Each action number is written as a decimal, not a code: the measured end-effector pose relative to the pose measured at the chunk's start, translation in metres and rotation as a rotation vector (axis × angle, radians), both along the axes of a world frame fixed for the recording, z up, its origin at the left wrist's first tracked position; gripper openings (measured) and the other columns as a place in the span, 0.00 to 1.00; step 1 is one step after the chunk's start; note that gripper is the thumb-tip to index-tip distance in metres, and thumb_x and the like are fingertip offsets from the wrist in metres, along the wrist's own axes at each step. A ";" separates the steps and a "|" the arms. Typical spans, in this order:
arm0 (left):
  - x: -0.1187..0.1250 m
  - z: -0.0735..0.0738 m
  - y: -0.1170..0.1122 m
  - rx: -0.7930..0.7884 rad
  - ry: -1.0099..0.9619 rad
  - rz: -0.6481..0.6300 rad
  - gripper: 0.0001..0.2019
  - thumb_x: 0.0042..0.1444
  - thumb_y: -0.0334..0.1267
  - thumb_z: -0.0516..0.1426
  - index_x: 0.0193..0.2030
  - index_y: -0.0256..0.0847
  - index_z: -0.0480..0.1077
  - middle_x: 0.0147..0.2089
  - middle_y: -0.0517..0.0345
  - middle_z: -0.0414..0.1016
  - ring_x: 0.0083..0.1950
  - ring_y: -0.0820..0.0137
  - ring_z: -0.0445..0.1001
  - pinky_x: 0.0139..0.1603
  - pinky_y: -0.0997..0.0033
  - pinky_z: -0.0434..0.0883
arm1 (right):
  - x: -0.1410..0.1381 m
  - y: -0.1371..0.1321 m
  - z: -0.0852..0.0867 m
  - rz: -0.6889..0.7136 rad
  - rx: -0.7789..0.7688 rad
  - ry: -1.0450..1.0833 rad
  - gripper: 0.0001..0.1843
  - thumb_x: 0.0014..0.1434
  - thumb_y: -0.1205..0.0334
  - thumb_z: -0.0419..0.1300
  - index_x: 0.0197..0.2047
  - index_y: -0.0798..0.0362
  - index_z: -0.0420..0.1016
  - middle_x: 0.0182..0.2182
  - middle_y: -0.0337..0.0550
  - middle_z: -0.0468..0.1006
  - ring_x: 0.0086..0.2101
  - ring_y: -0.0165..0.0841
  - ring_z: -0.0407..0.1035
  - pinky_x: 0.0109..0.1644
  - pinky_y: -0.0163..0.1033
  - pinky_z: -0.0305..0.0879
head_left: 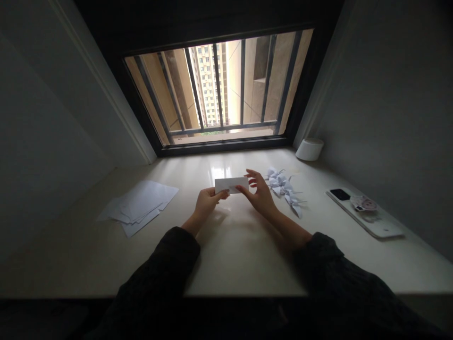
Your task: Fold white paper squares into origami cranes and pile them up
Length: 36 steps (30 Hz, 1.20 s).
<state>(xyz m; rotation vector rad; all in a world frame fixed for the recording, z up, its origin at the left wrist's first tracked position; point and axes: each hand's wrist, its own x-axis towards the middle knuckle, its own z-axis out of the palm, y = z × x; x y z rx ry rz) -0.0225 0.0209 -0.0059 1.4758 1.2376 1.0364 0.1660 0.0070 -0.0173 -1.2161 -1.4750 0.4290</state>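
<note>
Hands (206, 203) (262, 195) holding paper (231, 182) (white), origami (282, 184) nearby

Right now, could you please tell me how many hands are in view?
2: the left hand holds the left end of the white paper, and the right hand is at its right end. No others show.
</note>
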 end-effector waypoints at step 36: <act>0.009 0.001 -0.007 -0.034 -0.156 0.082 0.19 0.45 0.50 0.62 0.37 0.36 0.76 0.37 0.47 0.80 0.40 0.62 0.77 0.36 0.68 0.67 | 0.006 0.007 -0.002 0.105 -0.418 0.547 0.19 0.41 0.46 0.68 0.30 0.53 0.80 0.31 0.48 0.81 0.33 0.34 0.71 0.33 0.37 0.63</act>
